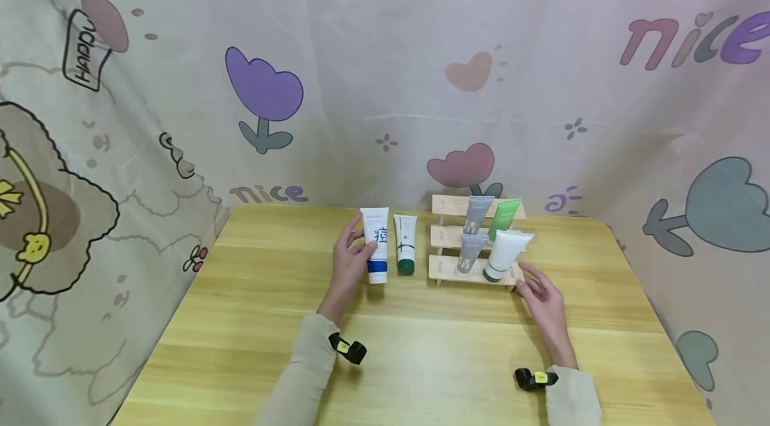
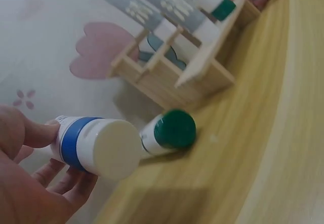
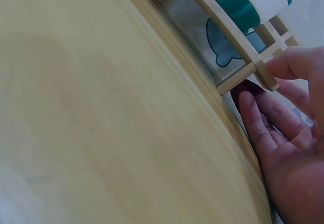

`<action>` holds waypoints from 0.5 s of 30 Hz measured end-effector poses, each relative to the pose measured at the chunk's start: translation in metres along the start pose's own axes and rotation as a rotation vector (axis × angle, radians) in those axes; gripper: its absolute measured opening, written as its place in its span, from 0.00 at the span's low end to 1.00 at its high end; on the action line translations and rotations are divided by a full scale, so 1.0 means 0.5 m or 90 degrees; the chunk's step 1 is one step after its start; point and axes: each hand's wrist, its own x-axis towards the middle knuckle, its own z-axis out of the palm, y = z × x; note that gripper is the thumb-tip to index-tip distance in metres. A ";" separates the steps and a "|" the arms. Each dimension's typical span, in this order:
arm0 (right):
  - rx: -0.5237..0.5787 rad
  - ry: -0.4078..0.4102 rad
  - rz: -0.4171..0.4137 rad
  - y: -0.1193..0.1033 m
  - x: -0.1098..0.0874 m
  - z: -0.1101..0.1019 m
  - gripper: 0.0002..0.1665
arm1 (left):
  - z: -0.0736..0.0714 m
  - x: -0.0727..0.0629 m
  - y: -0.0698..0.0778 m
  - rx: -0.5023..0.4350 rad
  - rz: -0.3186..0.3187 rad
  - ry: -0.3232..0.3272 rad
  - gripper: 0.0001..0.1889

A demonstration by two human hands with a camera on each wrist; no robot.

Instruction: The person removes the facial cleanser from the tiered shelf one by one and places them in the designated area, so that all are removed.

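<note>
One blue-banded white plastic tube (image 1: 378, 259) is clasped by the curled left hand (image 1: 349, 265); one three-tiered, four-tube wooden rack (image 1: 448, 269) is pinched by the right hand (image 1: 546, 300).

We identify the counter (image 1: 421, 359) as wood-grained and smooth, with a soft sheen. The tiered rack (image 1: 445, 268) is matt wood. We note smooth plastic on the blue-banded tube (image 1: 379, 253) and the glossy green cap (image 2: 175, 128) at its right. The far backdrop (image 1: 373, 45) is creased cloth.
</note>
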 end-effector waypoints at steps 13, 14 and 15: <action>-0.010 0.002 0.004 0.001 -0.008 0.000 0.27 | -0.008 0.063 -0.053 0.078 -0.028 0.032 0.34; -0.012 0.002 0.003 -0.001 -0.006 0.000 0.27 | -0.007 0.068 -0.055 0.088 -0.033 0.035 0.34; -0.014 0.003 0.001 -0.002 -0.004 0.001 0.27 | -0.006 0.074 -0.057 0.098 -0.036 0.038 0.34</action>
